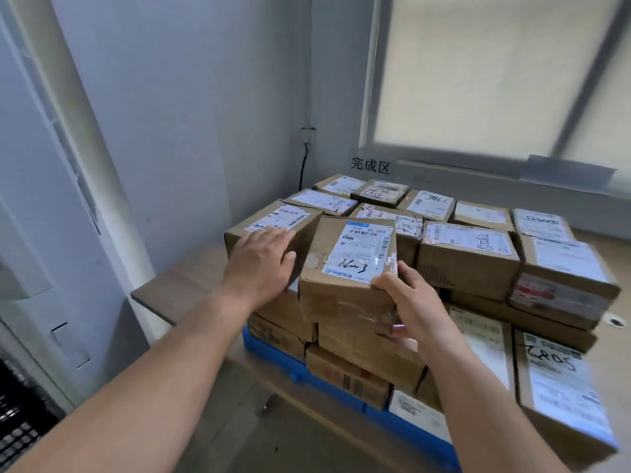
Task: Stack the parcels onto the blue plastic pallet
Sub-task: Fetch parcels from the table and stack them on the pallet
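A brown cardboard parcel (pixel 348 257) with a white shipping label sits tilted on the near corner of the stack. My right hand (pixel 408 298) grips its near right corner. My left hand (pixel 261 261) lies flat against its left side, fingers reaching onto the neighbouring parcel (pixel 269 223). Beneath them, several layers of labelled parcels cover the blue plastic pallet (pixel 280 360), of which only the near edge shows.
More parcels (pixel 560 387) lie lower at the right of the stack. A white wall and a black cable stand behind the pallet, a blinded window at the back right. A white pillar (pixel 88 138) rises at the left. A dark grid object (pixel 20 411) sits at bottom left.
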`<state>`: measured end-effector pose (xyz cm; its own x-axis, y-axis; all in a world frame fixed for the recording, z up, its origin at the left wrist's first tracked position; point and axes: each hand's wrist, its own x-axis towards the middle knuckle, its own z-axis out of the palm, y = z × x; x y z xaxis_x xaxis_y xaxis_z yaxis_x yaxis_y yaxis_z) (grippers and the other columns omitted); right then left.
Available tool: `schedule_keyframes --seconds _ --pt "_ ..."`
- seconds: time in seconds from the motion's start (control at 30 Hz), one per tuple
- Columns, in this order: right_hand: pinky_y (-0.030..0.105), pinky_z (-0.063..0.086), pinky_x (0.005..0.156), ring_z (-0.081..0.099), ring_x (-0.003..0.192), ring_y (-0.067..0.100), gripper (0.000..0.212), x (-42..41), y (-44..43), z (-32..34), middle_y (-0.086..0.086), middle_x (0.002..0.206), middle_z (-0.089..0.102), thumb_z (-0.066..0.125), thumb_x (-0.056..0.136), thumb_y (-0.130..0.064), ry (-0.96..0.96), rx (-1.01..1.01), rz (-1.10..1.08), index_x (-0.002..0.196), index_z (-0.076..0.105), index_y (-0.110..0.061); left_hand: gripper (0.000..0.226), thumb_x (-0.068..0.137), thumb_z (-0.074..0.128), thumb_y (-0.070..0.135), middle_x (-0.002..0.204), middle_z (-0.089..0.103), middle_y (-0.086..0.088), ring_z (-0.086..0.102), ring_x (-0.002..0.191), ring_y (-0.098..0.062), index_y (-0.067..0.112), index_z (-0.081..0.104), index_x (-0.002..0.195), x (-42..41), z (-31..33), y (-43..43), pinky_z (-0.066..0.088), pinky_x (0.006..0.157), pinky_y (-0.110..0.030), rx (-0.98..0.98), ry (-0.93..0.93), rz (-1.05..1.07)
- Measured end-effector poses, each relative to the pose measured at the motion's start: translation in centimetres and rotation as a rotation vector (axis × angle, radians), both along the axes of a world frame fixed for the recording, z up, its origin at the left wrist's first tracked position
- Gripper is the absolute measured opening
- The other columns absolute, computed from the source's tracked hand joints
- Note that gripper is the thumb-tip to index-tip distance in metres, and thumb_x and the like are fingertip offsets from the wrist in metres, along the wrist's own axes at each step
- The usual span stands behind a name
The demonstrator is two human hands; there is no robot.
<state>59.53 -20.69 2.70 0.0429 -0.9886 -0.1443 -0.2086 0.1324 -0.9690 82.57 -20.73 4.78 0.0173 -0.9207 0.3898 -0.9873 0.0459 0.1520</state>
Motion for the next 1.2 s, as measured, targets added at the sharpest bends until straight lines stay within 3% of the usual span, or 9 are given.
schedule_keyframes --seconds 0.1,0.2,0.3,0.57,0.73,0.83,0.93,1.0,1.2 --pt "0.049 0.057 0.082 0.066 0.095 0.022 0.086 1.6 0.1 0.1 -0.002 0.117 0.062 0.065 0.070 -0.050 0.003 0.015 -0.064 0.147 0.030 -0.040 0.049 0.101 0.034 0.035 0.153 0.032 0.000 0.023 0.143 -0.016 0.019 0.031 0.148 1.5 0.0 -1.3 0.013 0.117 -0.035 0.061 -0.052 -0.037" --pt "0.051 0.056 0.084 0.066 0.092 0.023 0.078 3.1 0.2 0.0 -0.002 0.116 0.062 0.065 0.077 -0.045 -0.005 0.016 -0.139 0.147 0.030 -0.038 0.045 0.101 0.036 0.031 0.149 0.040 0.000 0.032 0.139 -0.016 0.018 0.038 0.144 2.4 0.1 -2.2 0.019 0.115 -0.035 0.063 -0.039 -0.098" --pt "0.048 0.056 0.083 0.063 0.098 0.023 0.078 4.6 0.1 -0.1 -0.002 0.119 0.060 0.065 0.077 -0.046 -0.027 0.024 -0.209 0.147 0.031 -0.037 0.040 0.100 0.037 0.027 0.142 0.049 -0.001 0.041 0.132 -0.018 0.018 0.047 0.138 3.2 0.2 -2.3 0.026 0.110 -0.035 0.038 -0.005 -0.159" --pt "0.040 0.052 0.076 0.059 0.097 0.021 0.071 6.9 -0.6 0.2 -0.003 0.116 0.058 0.059 0.083 -0.045 0.011 0.009 -0.305 0.147 0.032 -0.030 0.040 0.101 0.033 0.027 0.143 0.046 0.001 0.039 0.131 -0.019 0.020 0.044 0.139 4.4 0.1 -2.5 0.028 0.106 -0.034 0.048 0.000 -0.233" --pt "0.042 0.045 0.089 0.052 0.113 0.025 0.067 7.4 -0.6 -0.3 0.001 0.129 0.055 0.047 0.081 -0.056 0.165 -0.014 -0.318 0.139 0.043 -0.024 0.046 0.101 0.030 0.038 0.147 0.041 0.003 0.034 0.135 -0.018 0.022 0.040 0.142 4.7 0.4 -2.5 0.024 0.109 -0.034 0.099 0.018 -0.265" --pt "0.049 0.040 0.104 0.046 0.128 0.026 0.086 7.1 -0.2 -0.6 -0.001 0.146 0.044 0.049 0.078 -0.069 0.186 -0.049 -0.283 0.150 0.025 -0.029 0.053 0.099 0.030 0.050 0.148 0.040 0.002 0.033 0.136 -0.018 0.022 0.038 0.144 4.9 0.4 -2.4 0.025 0.110 -0.037 0.100 -0.032 -0.273" --pt "0.047 0.035 0.110 0.038 0.137 0.022 0.091 6.7 0.1 -0.8 -0.004 0.154 0.034 0.054 0.082 -0.070 0.201 -0.080 -0.229 0.154 0.012 -0.033 0.055 0.097 0.033 0.053 0.147 0.041 0.002 0.034 0.135 -0.018 0.023 0.038 0.144 5.0 0.3 -2.3 0.027 0.109 -0.037 0.070 -0.074 -0.274" --pt "0.041 0.037 0.107 0.040 0.135 0.020 0.089 6.5 0.2 -0.9 -0.004 0.153 0.036 0.055 0.083 -0.066 0.190 -0.087 -0.219 0.154 0.012 -0.033 0.055 0.097 0.033 0.053 0.146 0.043 0.002 0.036 0.135 -0.018 0.023 0.038 0.143 5.0 0.2 -2.4 0.028 0.109 -0.038 0.062 -0.070 -0.277" --pt "0.023 0.041 0.069 0.047 0.128 0.019 0.085 6.9 0.2 -0.4 -0.003 0.149 0.042 0.053 0.085 -0.065 0.229 -0.080 -0.227 0.153 0.014 -0.033 0.054 0.097 0.034 0.051 0.144 0.044 0.002 0.037 0.133 -0.019 0.022 0.039 0.143 5.2 0.0 -2.5 0.029 0.107 -0.038 0.052 -0.063 -0.284"
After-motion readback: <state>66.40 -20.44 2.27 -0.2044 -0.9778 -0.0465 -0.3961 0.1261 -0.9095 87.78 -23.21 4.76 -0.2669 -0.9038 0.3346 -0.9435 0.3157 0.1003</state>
